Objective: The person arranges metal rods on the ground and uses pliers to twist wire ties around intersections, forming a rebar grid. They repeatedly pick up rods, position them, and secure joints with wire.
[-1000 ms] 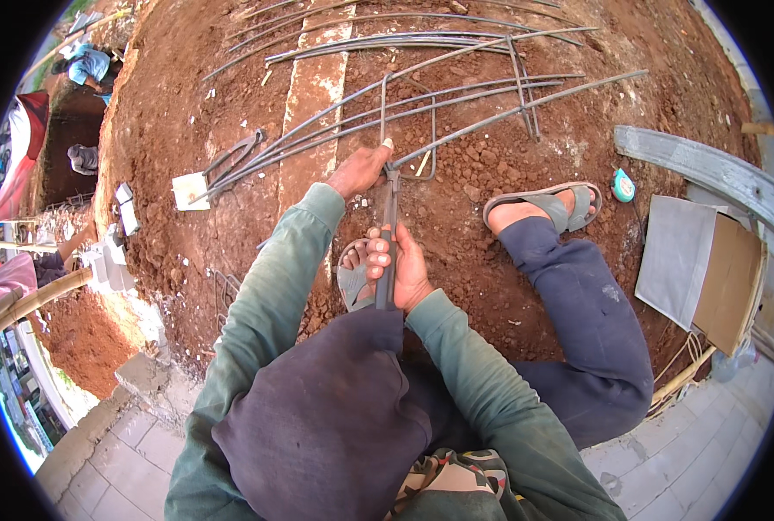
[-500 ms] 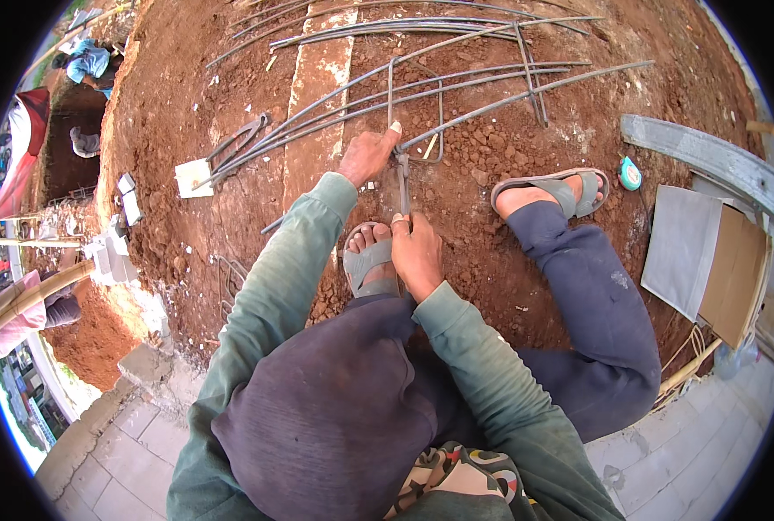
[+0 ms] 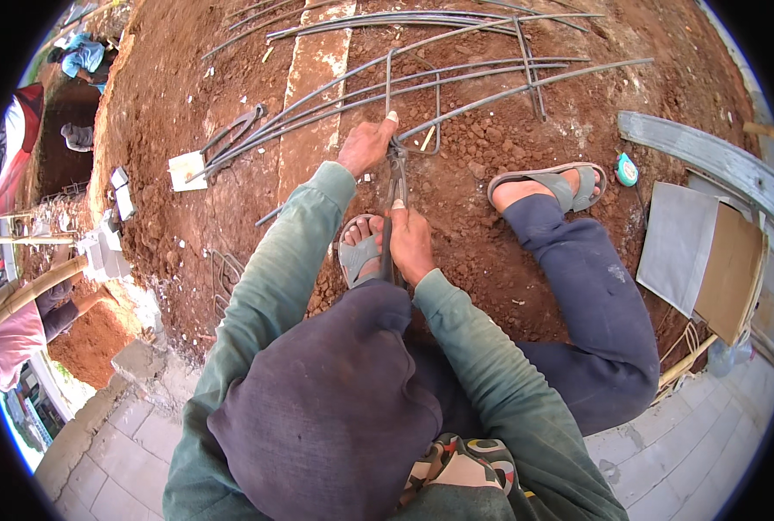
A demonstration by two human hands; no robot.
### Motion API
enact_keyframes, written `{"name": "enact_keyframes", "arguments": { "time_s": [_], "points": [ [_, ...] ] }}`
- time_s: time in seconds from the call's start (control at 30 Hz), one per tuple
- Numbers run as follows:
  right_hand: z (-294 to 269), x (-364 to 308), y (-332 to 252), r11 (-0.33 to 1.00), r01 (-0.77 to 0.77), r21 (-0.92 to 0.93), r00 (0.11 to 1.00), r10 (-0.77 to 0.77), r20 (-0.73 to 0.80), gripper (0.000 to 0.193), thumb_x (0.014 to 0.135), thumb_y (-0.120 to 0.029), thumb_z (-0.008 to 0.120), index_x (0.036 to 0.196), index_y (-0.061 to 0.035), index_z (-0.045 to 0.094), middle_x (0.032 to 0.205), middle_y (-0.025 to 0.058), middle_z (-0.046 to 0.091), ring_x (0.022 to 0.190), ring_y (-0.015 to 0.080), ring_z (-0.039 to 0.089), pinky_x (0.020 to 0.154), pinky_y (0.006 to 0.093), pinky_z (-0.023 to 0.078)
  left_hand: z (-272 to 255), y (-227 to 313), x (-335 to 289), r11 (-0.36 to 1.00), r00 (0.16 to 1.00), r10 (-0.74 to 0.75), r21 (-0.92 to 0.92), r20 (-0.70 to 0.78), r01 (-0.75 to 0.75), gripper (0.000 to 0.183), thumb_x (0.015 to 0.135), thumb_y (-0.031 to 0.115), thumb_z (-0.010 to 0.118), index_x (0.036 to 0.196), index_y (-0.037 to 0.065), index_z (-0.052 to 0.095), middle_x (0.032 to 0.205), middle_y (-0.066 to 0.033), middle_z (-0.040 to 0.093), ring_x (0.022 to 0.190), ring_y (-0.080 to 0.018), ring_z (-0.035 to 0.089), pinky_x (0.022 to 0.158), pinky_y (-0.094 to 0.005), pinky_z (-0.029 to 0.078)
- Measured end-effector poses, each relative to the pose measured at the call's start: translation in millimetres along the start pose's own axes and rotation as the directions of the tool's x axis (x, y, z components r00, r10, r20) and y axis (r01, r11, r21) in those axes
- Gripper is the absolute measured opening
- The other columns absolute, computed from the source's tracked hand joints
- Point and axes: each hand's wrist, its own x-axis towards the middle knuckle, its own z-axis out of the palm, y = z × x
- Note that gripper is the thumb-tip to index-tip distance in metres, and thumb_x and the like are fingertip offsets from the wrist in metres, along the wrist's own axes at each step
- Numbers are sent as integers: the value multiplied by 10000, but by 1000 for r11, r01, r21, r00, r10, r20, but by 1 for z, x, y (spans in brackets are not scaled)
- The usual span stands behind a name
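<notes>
My left hand [image 3: 365, 146] is closed around a reinforcing bar [image 3: 491, 102] where a bent wire stirrup [image 3: 438, 108] crosses it. Wrapped by my right hand [image 3: 411, 243] are the long handles of tying pincers [image 3: 396, 179]. Their jaws sit at the crossing, right beside my left fingers, which partly hide it. I cannot make out any tie wire between the jaws. More long bars run alongside to the upper left, and another stirrup [image 3: 526, 65] stands across them toward the right. My sandalled left foot [image 3: 358, 252] is just left of the pincer handles.
Another pair of pincers [image 3: 235, 130] lies on the red soil by a pale square piece [image 3: 187, 171]. Bent stirrups [image 3: 224, 278] lie left of my arm. At right are a tape measure [image 3: 626, 171], a metal channel [image 3: 700, 149] and cardboard [image 3: 727, 269]. Other people are beyond the left edge.
The pincers have turned, and both handles now show apart below the jaws. My right hand has shifted slightly, its thumb now pointing up along a handle. My left hand holds nearly the same place.
</notes>
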Motion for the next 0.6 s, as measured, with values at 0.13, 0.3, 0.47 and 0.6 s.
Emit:
{"name": "enact_keyframes", "arguments": {
  "time_s": [0.13,0.3,0.47,0.6],
  "points": [
    [-6,-1,-4,681,-413,605,872,104,478,480,1047,-446,353,1099,-16,561,848,65,619,638,188,600,518,327,516,-3,-2,1,995,998,-61,-82,23,63,729,975,613,368,903,-41,682,918,-316,665,956,-485,623,845,-527,440],
    [-19,5,3,391,-590,706,722,-135,678,464,1032,-490,402,1121,-63,563,878,83,640,715,182,616,624,326,550,-9,-11,11,980,977,-123,-136,174,148,687,978,595,433,864,-33,685,770,-212,635,795,-345,622,789,-464,463],
    [-18,5,15,628,-397,669,850,-22,526,514,939,-546,573,1100,-58,592,913,120,686,752,201,667,676,348,578,7,-6,-30,991,861,131,51,-492,-121,658,927,602,565,1008,-46,648,867,-207,647,805,-315,642,776,-459,493],
    [-21,7,15,695,-414,588,853,71,517,573,900,-598,600,1059,-48,618,887,115,693,773,208,685,688,351,588,17,3,-89,938,983,-178,-311,-43,156,579,958,519,562,991,-55,635,898,-172,652,802,-270,641,699,-432,518]
  ]
}}
